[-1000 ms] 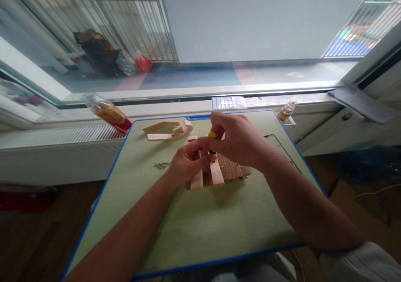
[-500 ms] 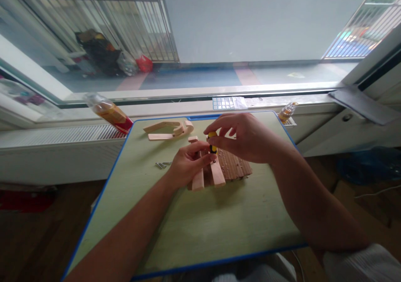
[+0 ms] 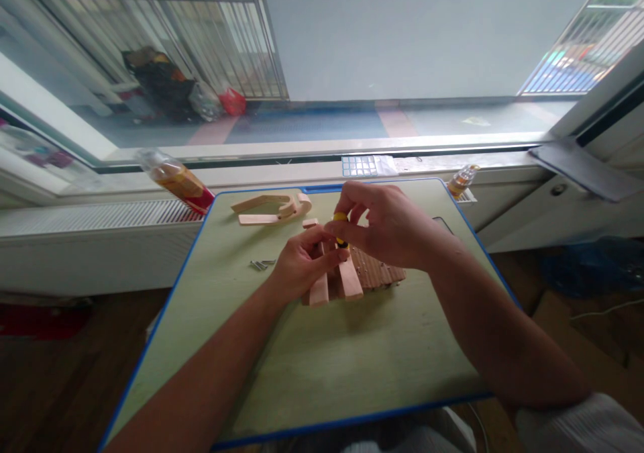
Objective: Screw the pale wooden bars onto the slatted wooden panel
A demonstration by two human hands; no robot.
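My right hand [image 3: 390, 225] is closed on the yellow-and-black handle of a short screwdriver [image 3: 341, 218], which stands upright. Lower down, the thumb and fingers of my left hand [image 3: 296, 264] pinch around the tool's bottom end, hiding its tip. Beneath them lies a pale wooden strip [image 3: 351, 285], and a second pale strip [image 3: 318, 292] runs alongside it under my left hand. Both strips rest across a brown slatted wooden board [image 3: 376, 270] dotted with small metal points. Several loose screws [image 3: 259, 265] lie left of my left hand.
Curved pale wooden pieces [image 3: 274, 216] lie at the table's back left. A dark flat object [image 3: 443, 224] shows partly behind my right wrist. Bottles stand beyond the table, one at left [image 3: 178, 183] and one at right [image 3: 461, 181]. The table [image 3: 352, 372] has a blue edge.
My right hand's fingers have closed in around the screwdriver handle, and the hand has turned and shifted slightly left. The dark flat object has come into view. My left hand stays in place.
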